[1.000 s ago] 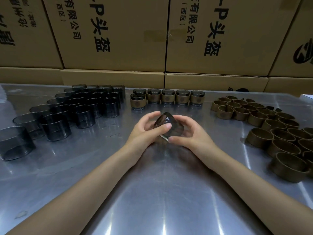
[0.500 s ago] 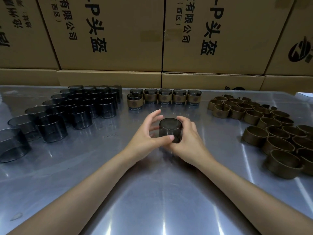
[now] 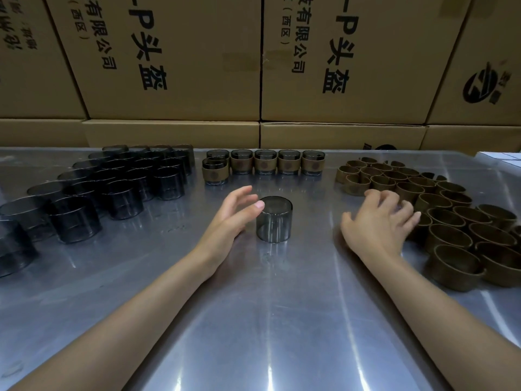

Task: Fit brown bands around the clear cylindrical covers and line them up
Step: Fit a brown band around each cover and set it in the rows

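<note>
1 clear cylindrical cover [image 3: 274, 219] is observed standing upright, unbanded, near the middle of the metal tabletop [image 3: 253, 320]. The left hand [image 3: 229, 218] is positioned just beside it on its left; the fingers are loosely spread and nothing is gripped, though the thumb tip is seen at the cover's upper rim (contact cannot be confirmed). The right hand [image 3: 379, 221] is held over the near edge of the loose brown bands [image 3: 451, 213] grouped at the right, fingers bent and blurred; whether a band is held cannot be told. Bare covers [image 3: 112, 187] are massed at the left. 6 banded covers [image 3: 265, 165] are noted at the back, 5 aligned in a row. Cardboard boxes [image 3: 174, 66] are stacked behind.
</note>
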`<state>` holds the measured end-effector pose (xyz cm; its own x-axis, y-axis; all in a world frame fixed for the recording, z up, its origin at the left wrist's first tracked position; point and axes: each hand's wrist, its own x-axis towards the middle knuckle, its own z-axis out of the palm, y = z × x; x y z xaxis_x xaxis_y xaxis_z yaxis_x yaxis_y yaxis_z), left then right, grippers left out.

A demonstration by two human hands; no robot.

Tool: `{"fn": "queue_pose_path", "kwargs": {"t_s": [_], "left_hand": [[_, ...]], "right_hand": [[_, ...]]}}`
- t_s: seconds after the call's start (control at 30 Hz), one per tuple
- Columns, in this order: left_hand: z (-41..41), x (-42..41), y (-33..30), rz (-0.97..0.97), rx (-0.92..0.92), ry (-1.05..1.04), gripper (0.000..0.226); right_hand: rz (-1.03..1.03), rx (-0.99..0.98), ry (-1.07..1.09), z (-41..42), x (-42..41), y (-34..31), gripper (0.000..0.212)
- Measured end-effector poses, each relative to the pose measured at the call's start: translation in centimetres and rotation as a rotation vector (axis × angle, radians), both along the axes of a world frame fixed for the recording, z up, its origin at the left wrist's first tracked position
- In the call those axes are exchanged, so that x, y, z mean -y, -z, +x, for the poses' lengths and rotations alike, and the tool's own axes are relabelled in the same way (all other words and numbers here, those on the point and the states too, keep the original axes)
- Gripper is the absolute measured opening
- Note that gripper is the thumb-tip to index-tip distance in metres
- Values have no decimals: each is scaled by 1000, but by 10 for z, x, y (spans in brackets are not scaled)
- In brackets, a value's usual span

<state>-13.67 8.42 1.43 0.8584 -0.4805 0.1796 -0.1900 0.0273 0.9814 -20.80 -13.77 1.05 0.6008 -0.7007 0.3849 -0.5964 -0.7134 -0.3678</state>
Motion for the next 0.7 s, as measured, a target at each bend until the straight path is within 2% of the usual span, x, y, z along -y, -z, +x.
{"fn": "queue_pose_path", "kwargs": {"t_s": [0.17,0.4,0.5,0.6,0.7], "left_hand": [[-2,0,-1,2,-2,3,57],[-2,0,-1,4,-3,4,55],[-3,0,-2,-2,-4,4,54],[-3,0,-2,-6,-4,4,55],[-4,0,-2,-2,4,5,56]], "right_hand": [[-22,-81,20,0,2,-2,58],[-140,116,-451,4,-8,-2,50],[-170,133,-453,7,-8,0,55],[-32,-3,-379,10,-4,4,66],[62,-5,-408,13,-2,4,59]]}}
